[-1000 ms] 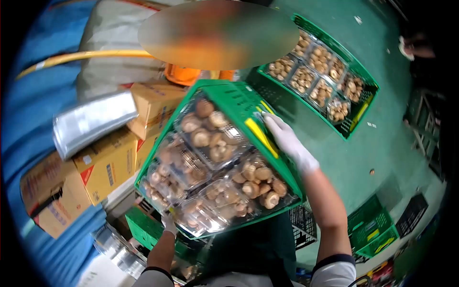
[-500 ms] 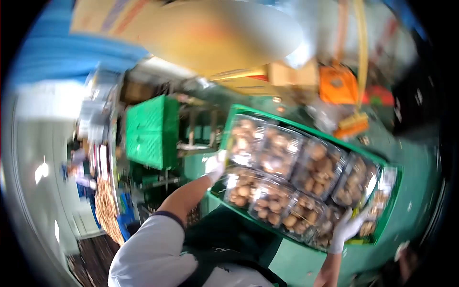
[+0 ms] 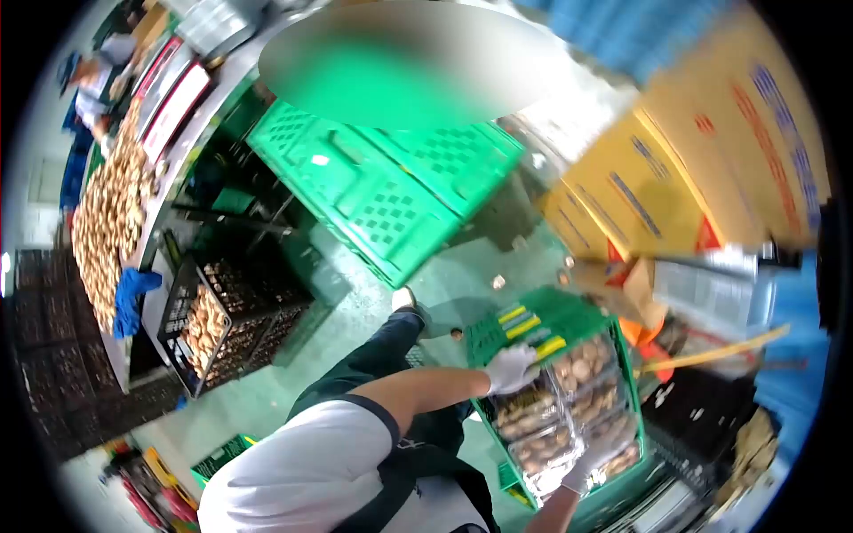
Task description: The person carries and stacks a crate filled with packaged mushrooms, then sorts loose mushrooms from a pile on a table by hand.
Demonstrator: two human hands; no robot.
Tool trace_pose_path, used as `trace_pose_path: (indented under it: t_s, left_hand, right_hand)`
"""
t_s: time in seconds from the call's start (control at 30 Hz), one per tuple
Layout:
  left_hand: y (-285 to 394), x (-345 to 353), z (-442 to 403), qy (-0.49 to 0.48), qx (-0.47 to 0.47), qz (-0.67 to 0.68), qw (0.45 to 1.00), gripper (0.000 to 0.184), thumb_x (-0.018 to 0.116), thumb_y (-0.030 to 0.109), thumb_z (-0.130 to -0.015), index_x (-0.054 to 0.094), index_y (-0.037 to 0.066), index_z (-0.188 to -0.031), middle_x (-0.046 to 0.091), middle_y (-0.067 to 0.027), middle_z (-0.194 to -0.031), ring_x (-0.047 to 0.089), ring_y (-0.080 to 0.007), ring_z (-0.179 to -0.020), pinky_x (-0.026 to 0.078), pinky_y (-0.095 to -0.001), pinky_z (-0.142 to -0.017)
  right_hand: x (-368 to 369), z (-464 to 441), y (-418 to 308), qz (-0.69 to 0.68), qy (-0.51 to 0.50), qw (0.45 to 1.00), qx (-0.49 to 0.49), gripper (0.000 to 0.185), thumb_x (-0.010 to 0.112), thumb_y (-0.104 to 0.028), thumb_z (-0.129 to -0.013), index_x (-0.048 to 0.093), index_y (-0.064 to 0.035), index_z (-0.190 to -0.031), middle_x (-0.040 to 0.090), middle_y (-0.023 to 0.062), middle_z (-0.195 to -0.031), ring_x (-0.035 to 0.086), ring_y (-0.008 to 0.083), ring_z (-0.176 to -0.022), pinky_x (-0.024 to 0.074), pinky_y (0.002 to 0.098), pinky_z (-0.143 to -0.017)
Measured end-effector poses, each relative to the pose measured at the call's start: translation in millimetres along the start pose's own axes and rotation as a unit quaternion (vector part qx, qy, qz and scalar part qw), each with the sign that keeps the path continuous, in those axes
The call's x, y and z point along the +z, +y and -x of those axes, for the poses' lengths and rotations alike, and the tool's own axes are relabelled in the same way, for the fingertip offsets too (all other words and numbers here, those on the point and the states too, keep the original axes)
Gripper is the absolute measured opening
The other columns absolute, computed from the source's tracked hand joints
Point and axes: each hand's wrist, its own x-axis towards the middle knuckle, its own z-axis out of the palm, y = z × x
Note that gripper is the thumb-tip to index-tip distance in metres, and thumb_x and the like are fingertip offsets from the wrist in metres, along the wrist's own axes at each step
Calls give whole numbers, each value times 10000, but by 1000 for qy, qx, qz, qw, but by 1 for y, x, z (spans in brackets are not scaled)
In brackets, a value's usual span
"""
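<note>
The left hand (image 3: 512, 369), in a white glove, has its grip clamped on the rim of the green crate (image 3: 567, 311), beside the yellow strips (image 3: 524, 327), while the right hand (image 3: 597, 460), also gloved, lies blurred over the clear packs of mushrooms (image 3: 582, 366) inside, and whether its grip is closed on anything I cannot tell. The crate is tilted in front of the person's body, with cardboard boxes (image 3: 641, 188) beyond it and a larger green container (image 3: 391, 200) further to the left. Loose mushrooms (image 3: 111, 213) cover part of the surface (image 3: 188, 147) at far left, near a black crate (image 3: 258, 324).
</note>
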Motion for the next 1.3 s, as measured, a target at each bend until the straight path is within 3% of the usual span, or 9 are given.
trace_pose_path:
  t_s: [0.17, 0.37, 0.57, 0.7, 0.83, 0.97, 1.1, 1.23, 1.3]
  left_hand:
    - [-78, -142, 81, -174, 66, 101, 977, 232, 547, 318, -939, 570, 88, -938, 611, -140, -903, 613, -352, -902, 473, -455, -716]
    - [-167, -298, 174, 25, -93, 64, 993, 212, 507, 312, -937, 594, 119, -955, 662, -151, -912, 634, -369, -856, 487, -464, -768]
    - [-192, -409, 148, 195, -106, 17, 975, 240, 523, 285, -936, 608, 87, -1044, 602, -152, -1005, 601, -356, -951, 475, -435, -872]
    - [-187, -484, 76, 230, -65, -69, 969, 278, 578, 285, -896, 578, 96, -1099, 560, -108, -1107, 553, -306, -1056, 458, -416, -901]
    - [-209, -515, -27, 212, -5, -204, 956, 543, 608, 329, -841, 507, 50, -1296, 493, -164, -1354, 399, -324, -1329, 268, -533, -1116]
    - [-245, -536, -75, 77, -87, -310, 944, 588, 589, 471, -837, 592, 49, -1246, 538, -161, -1303, 444, -313, -1287, 205, -542, -1146]
    - [-228, -562, -84, 93, -11, -290, 953, 479, 571, 505, -840, 736, 56, -816, 675, -128, -941, 599, -285, -1012, 381, -429, -965]
    - [-180, -604, -28, -41, 39, -263, 963, 484, 589, 505, -807, 727, 44, -754, 682, -187, -749, 652, -358, -733, 511, -448, -709]
    - [-174, -629, 5, -197, 54, -243, 948, 511, 657, 518, -770, 717, 11, -776, 688, -202, -796, 668, -377, -825, 529, -474, -702]
  right_hand:
    - [169, 1, -333, -197, -287, 914, -209, 435, 523, -5, -902, 502, 15, -1336, 520, 169, -1345, 472, 319, -1257, 331, 398, -1098]
    - [365, 44, -564, -175, -403, 787, -434, 465, 572, -149, -910, 493, -25, -1351, 518, 182, -1353, 463, 351, -1257, 340, 442, -1078]
    - [453, 44, -613, 57, -493, 805, -326, 657, 743, -437, -757, 560, -78, -1277, 644, 169, -1184, 608, 330, -1094, 459, 442, -954]
    - [384, -29, -667, -97, -515, 812, -255, 439, 681, -206, -841, 580, 22, -1203, 675, 182, -1092, 644, 263, -984, 494, 361, -858]
    - [382, -109, -691, -55, -277, 910, -305, 374, 632, -224, -902, 612, -58, -1236, 663, 132, -1161, 620, 270, -1079, 469, 377, -926]
    - [389, -117, -690, -45, -209, 909, -359, 354, 608, -219, -928, 615, -97, -1261, 619, 151, -1238, 588, 296, -1127, 459, 396, -951]
    - [385, -116, -661, -139, -133, 885, -424, 328, 575, -167, -946, 607, -14, -1234, 616, 165, -1202, 555, 322, -1129, 436, 399, -971]
    - [303, -65, -704, -229, -25, 856, -462, 304, 629, -220, -929, 672, 20, -1111, 677, 180, -1077, 639, 322, -955, 477, 449, -893]
    - [288, -36, -700, -222, -60, 847, -479, 217, 560, -124, -938, 673, 25, -1047, 679, 185, -1021, 633, 357, -865, 490, 422, -866]
